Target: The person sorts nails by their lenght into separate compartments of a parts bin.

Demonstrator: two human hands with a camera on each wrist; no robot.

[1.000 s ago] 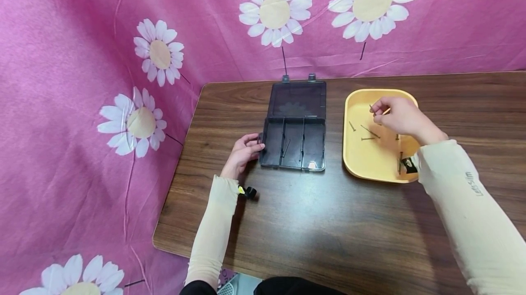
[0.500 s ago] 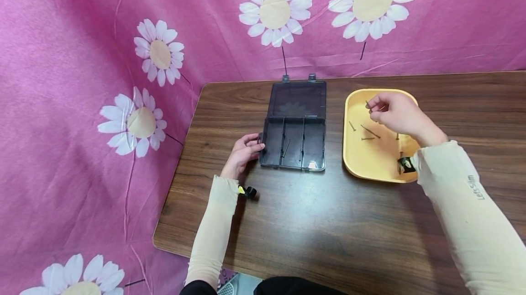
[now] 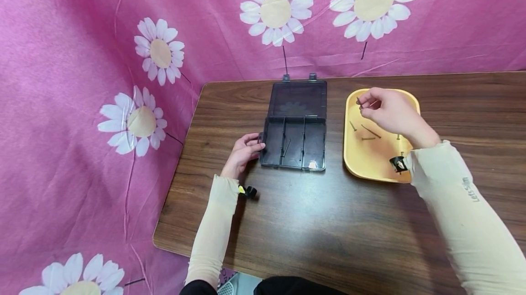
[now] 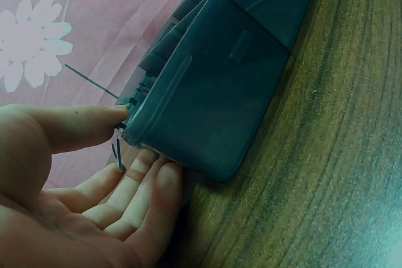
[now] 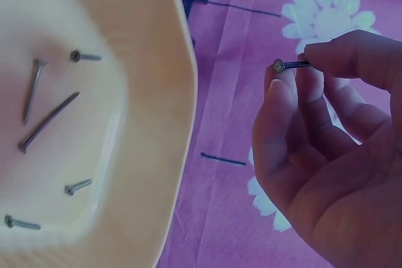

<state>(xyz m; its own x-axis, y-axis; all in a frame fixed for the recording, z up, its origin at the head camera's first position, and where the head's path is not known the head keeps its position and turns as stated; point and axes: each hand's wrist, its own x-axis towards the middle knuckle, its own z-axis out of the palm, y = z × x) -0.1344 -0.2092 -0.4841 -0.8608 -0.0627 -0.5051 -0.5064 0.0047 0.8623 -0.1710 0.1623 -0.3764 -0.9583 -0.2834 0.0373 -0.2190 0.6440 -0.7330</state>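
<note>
My right hand (image 3: pixel 388 110) is above the far left part of a yellow tray (image 3: pixel 357 165). It pinches a short screw (image 5: pixel 294 64) between thumb and fingers, the round head pointing outward. Several loose screws (image 5: pixel 49 122) lie in the tray, some long and some short; my wrist partly covers others in the head view. A dark see-through compartment box (image 3: pixel 315 144) stands to the left, its lid folded back. In its middle compartment lies a screw (image 3: pixel 286 148). My left hand (image 3: pixel 242 153) grips the box's left side, thumb at the rim and fingers low against the wall.
The wooden table (image 3: pixel 300 226) meets a pink flowered cloth (image 3: pixel 213 21) at the back and left. The box's raised lid (image 3: pixel 297 99) reaches to the table's back edge. A small black camera (image 3: pixel 249 192) sits at the left wrist, another camera (image 3: pixel 397 163) at the right.
My right hand has moved left and slightly away from me over the tray, carrying the pinched screw. The left hand and the box have stayed in place.
</note>
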